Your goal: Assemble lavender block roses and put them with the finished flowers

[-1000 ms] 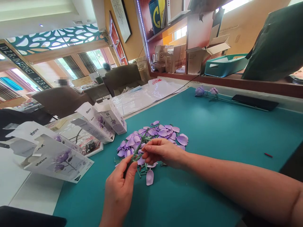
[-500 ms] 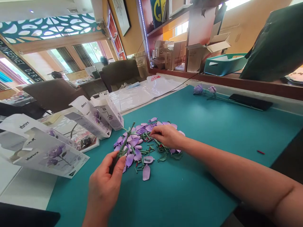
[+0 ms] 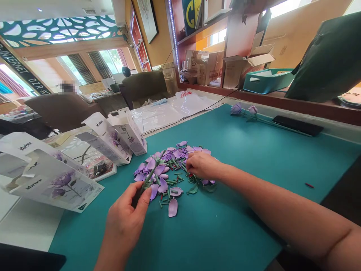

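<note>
My left hand (image 3: 129,210) is closed around the lower end of a green toy flower stem (image 3: 154,170), which tilts up and away over a heap of parts. Purple petal pieces (image 3: 162,185) make up much of that heap, mixed with short green rods (image 3: 172,182) and a few red bits. My right hand (image 3: 201,165) reaches into the heap's right side, fingers bent together and pointing down; whether they hold a piece is hidden. Just below it lies a green leaf piece (image 3: 193,189). One pale petal (image 3: 173,207) rests apart at the near edge.
Opened white boxes with rose pictures (image 3: 67,184) stand at the left. Two assembled purple roses (image 3: 236,108) lie at the far side, by a black case (image 3: 297,125). A small red rod (image 3: 309,185) lies to the right on the green mat (image 3: 254,150).
My right hand has shifted slightly right and down within the heap, its fingers more curled. The stem in my left hand has tipped a little further right.
</note>
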A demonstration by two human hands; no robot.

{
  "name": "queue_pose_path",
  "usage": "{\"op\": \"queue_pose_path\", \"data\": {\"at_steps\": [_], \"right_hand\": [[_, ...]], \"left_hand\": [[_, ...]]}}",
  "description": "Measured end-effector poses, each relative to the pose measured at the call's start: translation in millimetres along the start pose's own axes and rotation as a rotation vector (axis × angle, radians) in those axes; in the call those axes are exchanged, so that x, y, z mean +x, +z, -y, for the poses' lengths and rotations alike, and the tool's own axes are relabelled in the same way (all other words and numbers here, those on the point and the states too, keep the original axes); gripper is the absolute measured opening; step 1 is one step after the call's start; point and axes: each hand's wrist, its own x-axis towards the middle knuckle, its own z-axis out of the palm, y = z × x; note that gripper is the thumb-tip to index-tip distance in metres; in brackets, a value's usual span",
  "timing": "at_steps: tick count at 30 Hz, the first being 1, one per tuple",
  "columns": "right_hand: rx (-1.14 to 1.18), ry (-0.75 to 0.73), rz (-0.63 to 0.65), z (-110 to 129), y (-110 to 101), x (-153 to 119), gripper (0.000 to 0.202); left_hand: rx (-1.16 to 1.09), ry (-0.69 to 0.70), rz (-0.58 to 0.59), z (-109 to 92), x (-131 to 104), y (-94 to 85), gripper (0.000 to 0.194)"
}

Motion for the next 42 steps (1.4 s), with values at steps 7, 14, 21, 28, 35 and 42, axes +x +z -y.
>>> {"op": "queue_pose_path", "data": {"at_steps": [7, 14, 21, 28, 35, 42], "right_hand": [[-0.093, -0.023, 0.081, 3, 7, 0, 0.019], [-0.172, -0.009, 0.095, 6, 8, 1, 0.02], [-0.212, -0.012, 0.074, 13, 7, -1, 0.02], [-0.123, -0.027, -0.023, 14, 14, 1, 0.016], [0.396, 0.069, -0.083, 27, 4, -4, 0.014], [1.224, 0.054, -0.035, 36, 15, 0, 0.008]], "left_hand": [[-0.015, -0.012, -0.042, -11, -7, 2.9, 0.036], [-0.016, 0.01, -0.022, -12, -7, 2.8, 0.037], [-0.019, 0.034, -0.03, -12, -6, 5.3, 0.038], [-0.017, 0.048, -0.025, -9, -5, 5.4, 0.037], [-0.034, 0.03, 0.032, -5, -4, 5.1, 0.038], [-0.031, 0.07, 0.04, -2, -6, 9.5, 0.041]]}}
